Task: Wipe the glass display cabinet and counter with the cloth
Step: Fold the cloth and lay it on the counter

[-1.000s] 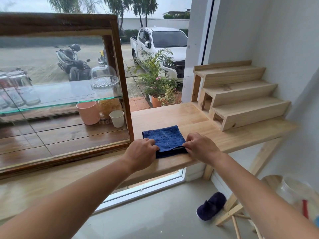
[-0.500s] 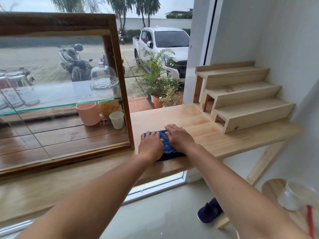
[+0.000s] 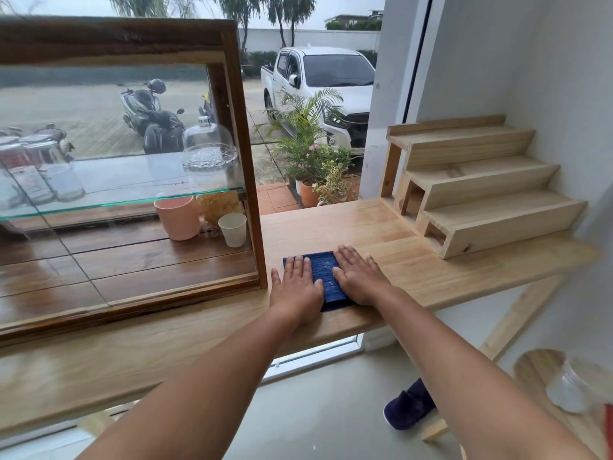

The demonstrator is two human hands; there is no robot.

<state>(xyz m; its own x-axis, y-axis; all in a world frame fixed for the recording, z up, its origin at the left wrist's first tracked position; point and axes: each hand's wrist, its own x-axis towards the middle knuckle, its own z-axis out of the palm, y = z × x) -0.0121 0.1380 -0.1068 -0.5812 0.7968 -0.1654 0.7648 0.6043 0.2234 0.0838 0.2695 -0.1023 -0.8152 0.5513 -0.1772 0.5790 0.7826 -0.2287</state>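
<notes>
One cloth (image 3: 323, 270), two hands, two cups, one glass dome (image 3: 209, 149), one cabinet (image 3: 232, 38), one stepped wooden stand (image 3: 481, 190).

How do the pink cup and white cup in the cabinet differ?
The pink cup is larger and taller; the white cup is smaller. The pink cup stands farther left and back, the white cup nearer the cabinet's right frame. Both stand upright on the wooden bottom shelf, under the glass shelf.
</notes>
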